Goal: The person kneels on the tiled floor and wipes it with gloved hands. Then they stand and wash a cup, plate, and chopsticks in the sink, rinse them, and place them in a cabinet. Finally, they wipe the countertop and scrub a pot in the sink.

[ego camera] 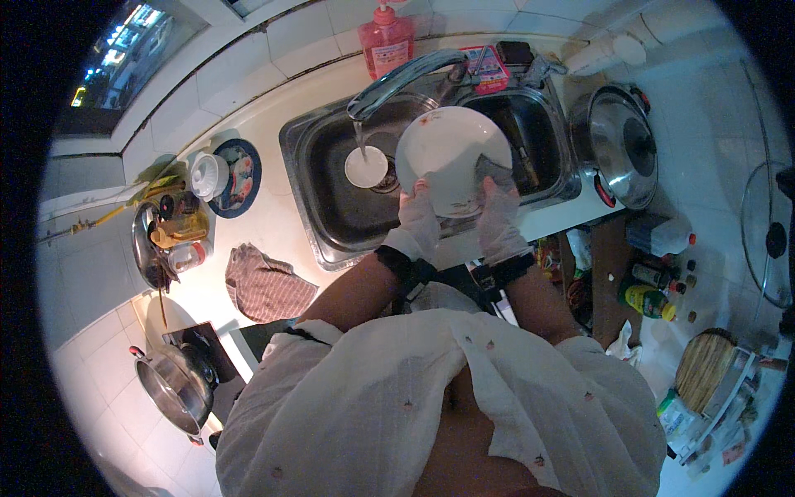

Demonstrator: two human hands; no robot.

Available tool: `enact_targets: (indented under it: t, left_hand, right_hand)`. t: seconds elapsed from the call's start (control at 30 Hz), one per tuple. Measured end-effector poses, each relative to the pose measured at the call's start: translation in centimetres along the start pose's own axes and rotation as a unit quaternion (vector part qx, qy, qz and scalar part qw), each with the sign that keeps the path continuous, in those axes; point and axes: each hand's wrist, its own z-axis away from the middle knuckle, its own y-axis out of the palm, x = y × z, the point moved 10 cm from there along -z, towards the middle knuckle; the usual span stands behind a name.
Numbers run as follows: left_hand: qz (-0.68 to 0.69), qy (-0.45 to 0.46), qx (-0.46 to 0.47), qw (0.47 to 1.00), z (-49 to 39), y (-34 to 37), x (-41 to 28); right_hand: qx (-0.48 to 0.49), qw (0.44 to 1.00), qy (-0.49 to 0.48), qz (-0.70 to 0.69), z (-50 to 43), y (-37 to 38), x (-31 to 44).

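A large white plate (450, 155) with small floral marks is held over the divider of the double sink. My left hand (419, 214), in a thin whitish glove, grips the plate's near left edge with the thumb on top. On the right side, my right hand (499, 208), gloved the same way, presses a dark grey scouring pad or cloth (494, 171) against the plate. Water runs from the chrome faucet (407, 81) into a small white bowl (366, 167) in the left sink basin (338, 214). The undersides of both hands' grips are hidden.
A lidded steel pot (621, 149) stands right of the sink. Behind the faucet are a pink pump bottle (388, 43) and a pink packet (487, 68). To the left sit a blue-rimmed plate (239, 180), white bowls (209, 176) and a checked cloth (267, 282). Dark-handled utensils (526, 164) lie in the right basin.
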Motion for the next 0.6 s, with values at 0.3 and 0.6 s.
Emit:
enact_targets:
  t: [0.3,0.6]
  left_hand:
    - [-0.391,-0.008,0.264,0.882,-2.8,7.9,-8.6]
    - [-0.177,0.034,0.09,0.979,-3.9,6.1,-10.9]
  right_hand:
    - [0.335,0.875,0.032,0.348,-8.0,4.9,9.0]
    - [0.129,0.971,0.035,0.2,-6.6,2.6,7.8]
